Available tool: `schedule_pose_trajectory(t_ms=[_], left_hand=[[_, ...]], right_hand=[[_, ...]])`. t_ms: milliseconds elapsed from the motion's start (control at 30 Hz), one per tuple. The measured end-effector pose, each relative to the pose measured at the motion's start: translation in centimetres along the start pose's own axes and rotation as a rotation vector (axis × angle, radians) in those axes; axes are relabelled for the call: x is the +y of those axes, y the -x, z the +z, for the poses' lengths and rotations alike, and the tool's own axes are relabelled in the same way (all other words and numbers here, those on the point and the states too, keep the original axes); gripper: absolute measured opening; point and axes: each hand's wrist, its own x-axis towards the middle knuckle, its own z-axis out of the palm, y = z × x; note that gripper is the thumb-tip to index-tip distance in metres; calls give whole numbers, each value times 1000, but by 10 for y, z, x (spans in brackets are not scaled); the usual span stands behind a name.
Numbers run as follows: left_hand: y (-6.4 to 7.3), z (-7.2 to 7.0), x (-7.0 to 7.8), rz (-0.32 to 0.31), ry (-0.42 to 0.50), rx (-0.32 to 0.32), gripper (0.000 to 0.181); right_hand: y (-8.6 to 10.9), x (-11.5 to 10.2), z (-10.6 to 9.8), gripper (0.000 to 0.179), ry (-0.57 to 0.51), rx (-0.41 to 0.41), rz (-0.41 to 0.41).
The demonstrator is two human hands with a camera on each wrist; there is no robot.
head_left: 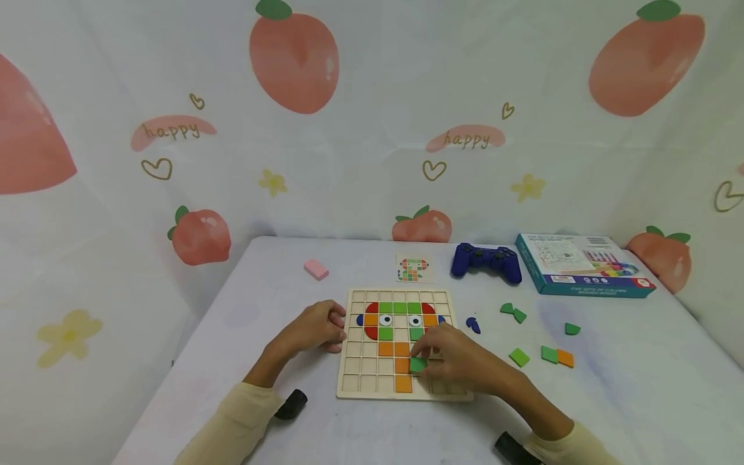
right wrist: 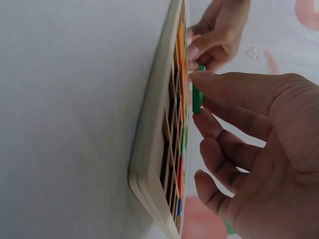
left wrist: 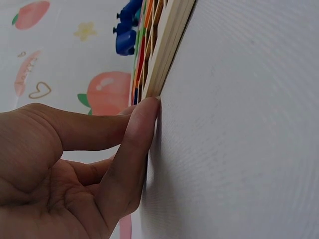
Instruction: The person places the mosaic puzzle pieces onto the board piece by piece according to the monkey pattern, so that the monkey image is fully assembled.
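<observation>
A wooden grid board [head_left: 343, 381] lies on the table, with red, orange, green and blue tiles set in a pattern and two eye tiles [head_left: 385, 320] near the top. At its left edge, my left hand [head_left: 316, 326] grips the rim between thumb and finger; in the left wrist view the fingertips meet at the board's side. My right hand [head_left: 456, 358] pinches a green square tile [head_left: 417, 365] over the lower middle, beside a column of orange tiles [head_left: 403, 383]. The right wrist view has this tile tilted on edge between thumb and fingertip, just above the grid.
Right of the board lie blue pieces [head_left: 473, 325], green quarter-rounds [head_left: 572, 329], a green square [head_left: 519, 357] and an orange square [head_left: 565, 359]. Behind stand a pattern card [head_left: 414, 268], a blue game controller [head_left: 486, 261] and a flat box [head_left: 584, 265]. A pink block [head_left: 316, 269] lies back left.
</observation>
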Motion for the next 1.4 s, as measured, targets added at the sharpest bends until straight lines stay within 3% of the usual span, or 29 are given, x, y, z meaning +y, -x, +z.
schedule_pose_trajectory(t_ms=[167, 667, 1400], left_hand=[[-1, 0, 1, -3, 2, -6, 43], [1, -2, 3, -3, 21, -16, 44], [-2, -2, -2, 13, 24, -21, 43]], right_hand=[[-1, -4, 6, 21, -31, -28, 21], [-18, -22, 21, 22, -3, -62, -100], [-24, -37, 24, 24, -30, -140, -53]])
